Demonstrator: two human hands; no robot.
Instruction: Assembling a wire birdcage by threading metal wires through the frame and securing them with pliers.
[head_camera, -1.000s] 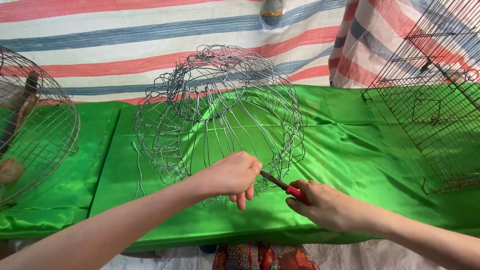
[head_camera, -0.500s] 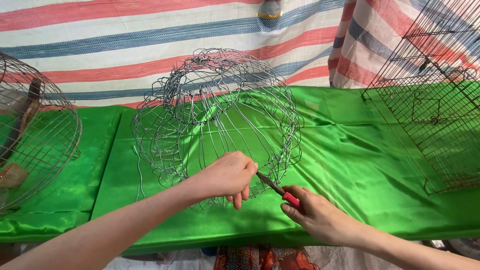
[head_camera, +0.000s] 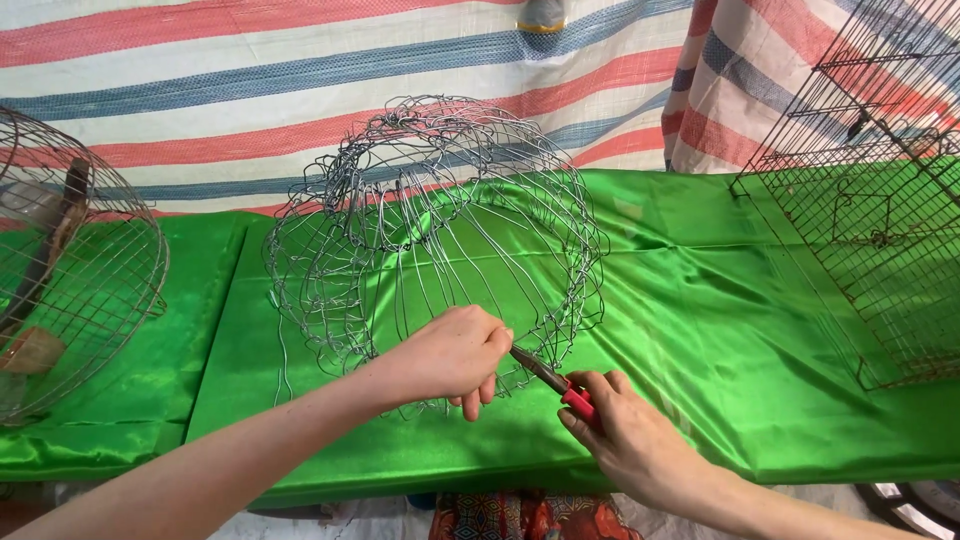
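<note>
A domed frame of bent silver wire lies tilted on the green satin cloth, its open side facing me. My left hand is closed around wires at the frame's near rim. My right hand grips red-handled pliers, whose dark jaws point up-left and reach the wire right beside my left fingers.
A round wire cage with a brown object inside stands at the left edge. A dark rectangular mesh cage stands at the right. A striped red, white and blue tarp hangs behind the table.
My right hand and the pliers have shifted slightly left and up toward my left hand. The wire frame and my left hand stay about where they were.
</note>
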